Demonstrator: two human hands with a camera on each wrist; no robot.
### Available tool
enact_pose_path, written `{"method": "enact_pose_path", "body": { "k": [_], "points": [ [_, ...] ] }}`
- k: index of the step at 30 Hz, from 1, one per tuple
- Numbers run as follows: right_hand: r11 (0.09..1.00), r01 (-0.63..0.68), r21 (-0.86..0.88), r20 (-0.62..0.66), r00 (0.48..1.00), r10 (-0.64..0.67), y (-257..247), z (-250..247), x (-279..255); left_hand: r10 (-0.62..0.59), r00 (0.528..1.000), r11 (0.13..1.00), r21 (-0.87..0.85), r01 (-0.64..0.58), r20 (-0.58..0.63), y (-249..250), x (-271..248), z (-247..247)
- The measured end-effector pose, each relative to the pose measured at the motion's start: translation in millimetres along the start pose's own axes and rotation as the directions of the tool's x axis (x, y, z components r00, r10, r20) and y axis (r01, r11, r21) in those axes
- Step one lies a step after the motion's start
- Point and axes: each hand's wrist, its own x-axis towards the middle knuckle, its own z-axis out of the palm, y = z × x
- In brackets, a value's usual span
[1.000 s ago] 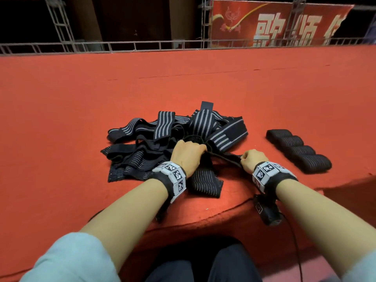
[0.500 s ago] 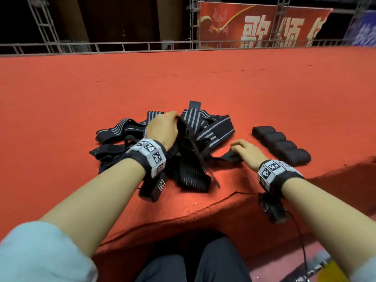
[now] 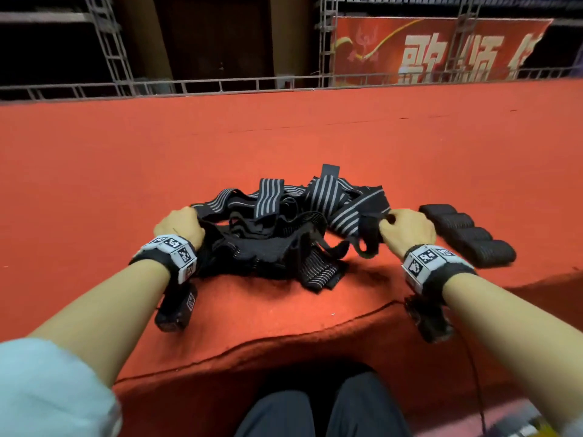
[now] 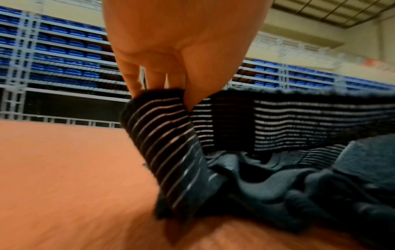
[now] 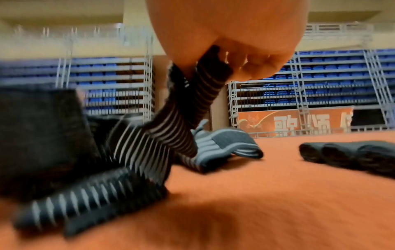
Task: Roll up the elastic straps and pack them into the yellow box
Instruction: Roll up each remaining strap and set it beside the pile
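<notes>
A tangled pile of black elastic straps [image 3: 284, 225] with grey stripes lies on the red carpet near the front edge. My left hand [image 3: 179, 225] pinches a striped strap [image 4: 162, 125] at the pile's left side, thumb on top. My right hand [image 3: 407, 228] grips another striped strap end [image 5: 205, 84] at the pile's right side, lifted off the carpet. Several rolled-up straps [image 3: 467, 234] lie in a row to the right of my right hand, and low on the right in the right wrist view as rolled straps [image 5: 350, 157]. A sliver of yellow [image 3: 549, 432] shows at the bottom right corner.
The red carpeted platform [image 3: 284, 137] stretches far ahead to a metal railing [image 3: 220, 85]. A red banner [image 3: 435, 52] hangs behind it. The platform's front edge [image 3: 284, 339] drops off just before my knees [image 3: 315, 411].
My left hand has moved from the middle of the pile to its left side. My right hand has lifted off the carpet and closed on a strap end at the right.
</notes>
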Motion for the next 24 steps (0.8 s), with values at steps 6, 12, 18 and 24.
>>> {"method": "enact_pose_path", "body": {
  "k": [6, 12, 18, 24],
  "points": [
    [0.875, -0.155, 0.459, 0.155, 0.984, 0.093, -48, -3, 9, -0.062, 0.977, 0.978, 0.209, 0.018, 0.206, -28, -26, 20],
    [0.842, -0.263, 0.47, 0.347, 0.933, 0.098, -68, 29, 4, 0.325, 0.933, 0.937, -0.186, -0.296, 0.152, 11, -51, 12],
    [0.824, -0.253, 0.507, 0.395, 0.918, 0.039, -74, 28, -1, 0.119, 0.906, 0.993, -0.03, -0.117, 0.406, 2, -62, 27],
    [0.758, -0.05, 0.651, 0.439, 0.839, -0.321, -108, 13, -38, 0.038, 0.889, 0.972, -0.224, 0.074, 0.456, -9, -61, 43]
  ]
}}
